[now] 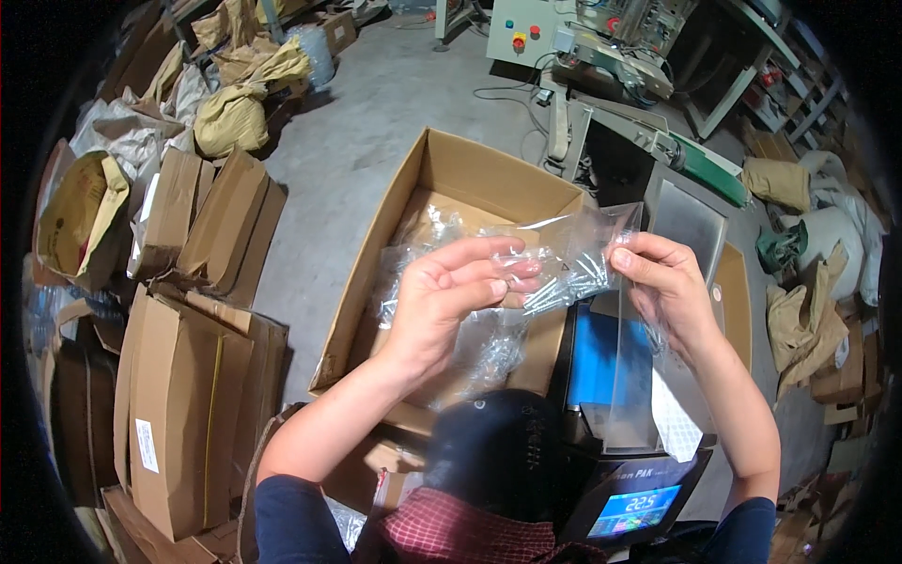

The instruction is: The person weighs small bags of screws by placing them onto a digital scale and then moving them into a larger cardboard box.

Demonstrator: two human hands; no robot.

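A clear plastic bag of screws (583, 274) is stretched between my two hands above an open cardboard box (498, 179). The silvery screws lie bunched in its lower middle. My left hand (442, 296) has the bag's left end between thumb and fingers. At the bag's right edge, my right hand (669, 282) pinches the film between thumb and forefinger. Below my hands, several more clear bags (489, 350) with small metal pieces lie in the box; my left hand and forearm hide part of them.
A packing machine with a lit screen (634, 512) and a blue panel (597, 352) stands right of the box. Cardboard cartons (178, 404) are stacked at left, with sacks (230, 117) behind. A machine with a control box (521, 33) stands at the back; cables cross the floor.
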